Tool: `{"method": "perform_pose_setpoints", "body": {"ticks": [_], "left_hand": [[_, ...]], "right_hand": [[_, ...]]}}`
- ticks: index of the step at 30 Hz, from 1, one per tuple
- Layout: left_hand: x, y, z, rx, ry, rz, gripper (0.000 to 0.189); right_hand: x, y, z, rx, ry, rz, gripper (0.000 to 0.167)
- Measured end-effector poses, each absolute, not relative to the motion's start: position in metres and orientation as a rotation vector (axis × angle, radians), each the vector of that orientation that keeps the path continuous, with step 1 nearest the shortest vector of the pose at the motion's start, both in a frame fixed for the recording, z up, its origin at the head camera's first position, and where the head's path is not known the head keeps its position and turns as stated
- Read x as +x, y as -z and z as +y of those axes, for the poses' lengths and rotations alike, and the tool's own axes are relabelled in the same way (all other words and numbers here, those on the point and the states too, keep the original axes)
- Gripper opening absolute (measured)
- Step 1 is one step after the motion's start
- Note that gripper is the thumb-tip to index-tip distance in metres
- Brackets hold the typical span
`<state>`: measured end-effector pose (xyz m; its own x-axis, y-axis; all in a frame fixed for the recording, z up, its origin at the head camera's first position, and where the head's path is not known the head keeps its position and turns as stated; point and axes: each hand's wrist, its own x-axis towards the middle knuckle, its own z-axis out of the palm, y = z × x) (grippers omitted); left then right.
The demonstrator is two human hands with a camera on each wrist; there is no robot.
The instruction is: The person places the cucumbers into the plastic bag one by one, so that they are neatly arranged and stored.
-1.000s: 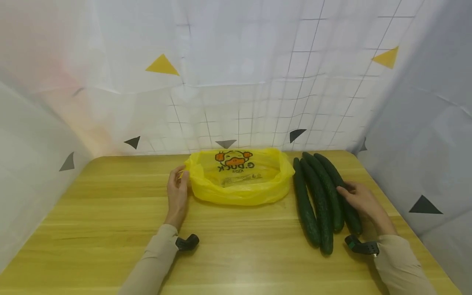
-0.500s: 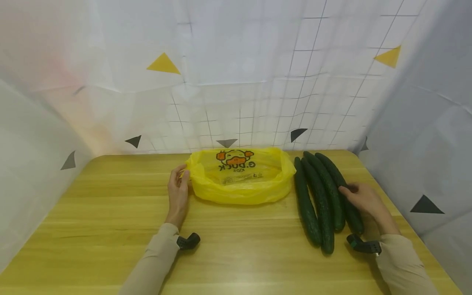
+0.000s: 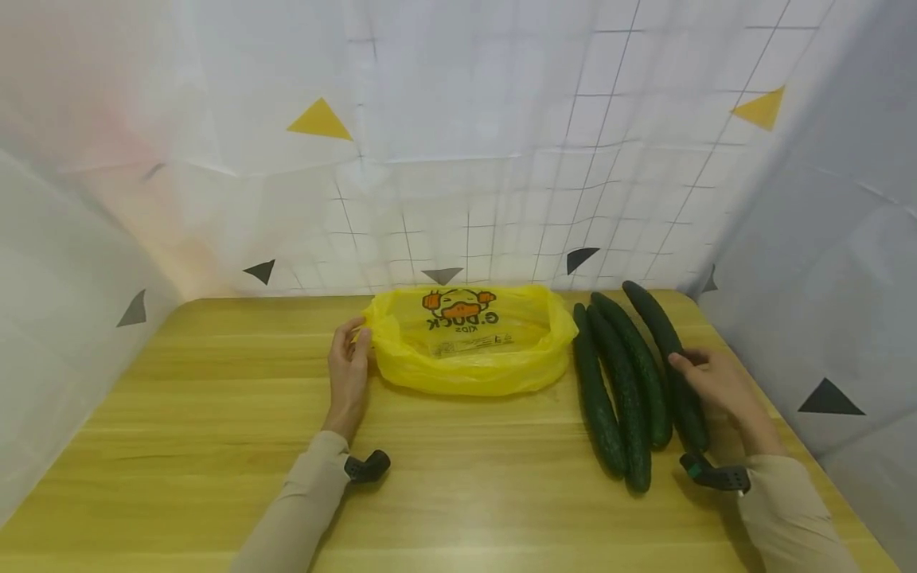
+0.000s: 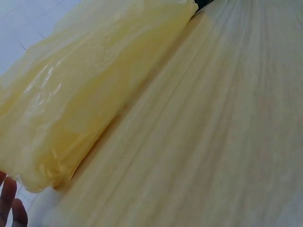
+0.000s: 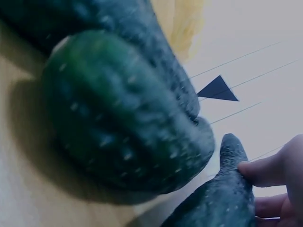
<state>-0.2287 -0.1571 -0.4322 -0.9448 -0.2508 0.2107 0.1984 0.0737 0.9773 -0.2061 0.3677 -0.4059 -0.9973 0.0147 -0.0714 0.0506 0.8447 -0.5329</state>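
Observation:
A yellow plastic bag (image 3: 469, 374) with a cartoon duck print lies with its mouth spread at the back middle of the table. My left hand (image 3: 349, 370) is at its left end, fingertips right at the bag's edge; in the left wrist view, fingers (image 4: 7, 201) show beside the bag's corner. On the right, my right hand (image 3: 719, 386) grips the rightmost cucumber (image 3: 655, 318), thumb on its upper side. That cucumber's far end stands apart from the others. Three more dark green cucumbers (image 3: 602, 426) lie side by side between it and the bag.
The wooden table (image 3: 473, 493) ends at a white sheet backdrop (image 3: 444, 215) with grid lines and triangle marks. Similar sheets stand at left and right. Each wrist wears a black camera mount (image 3: 367, 467).
My right hand has shifted slightly right, and the far end of its cucumber has swung away from the other cucumbers. The left hand stays at the bag.

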Motion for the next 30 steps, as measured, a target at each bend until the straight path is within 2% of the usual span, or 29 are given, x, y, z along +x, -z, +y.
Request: {"method": "perform_pose_setpoints", "body": {"ticks": [6, 14, 22, 30], "left_hand": [[-0.223, 0.419, -0.156, 0.053, 1.897, -2.051, 0.043], [-0.24, 0.439, -0.163, 0.048, 1.909, -2.008, 0.042], [-0.244, 0.44, -0.16, 0.043, 1.869, -2.012, 0.043], [-0.234, 0.437, -0.157, 0.061, 1.887, -2.035, 0.04]], "right_hand": [[-0.206, 0.391, 0.359, 0.061, 1.041, 3.018, 0.07], [-0.202, 0.373, 0.341, 0.174, 1.287, 3.118, 0.066], [-0.198, 0.355, 0.324, 0.31, 1.429, 3.145, 0.066], [-0.187, 0.345, 0.307, 0.197, 1.51, 3.214, 0.059]]}}
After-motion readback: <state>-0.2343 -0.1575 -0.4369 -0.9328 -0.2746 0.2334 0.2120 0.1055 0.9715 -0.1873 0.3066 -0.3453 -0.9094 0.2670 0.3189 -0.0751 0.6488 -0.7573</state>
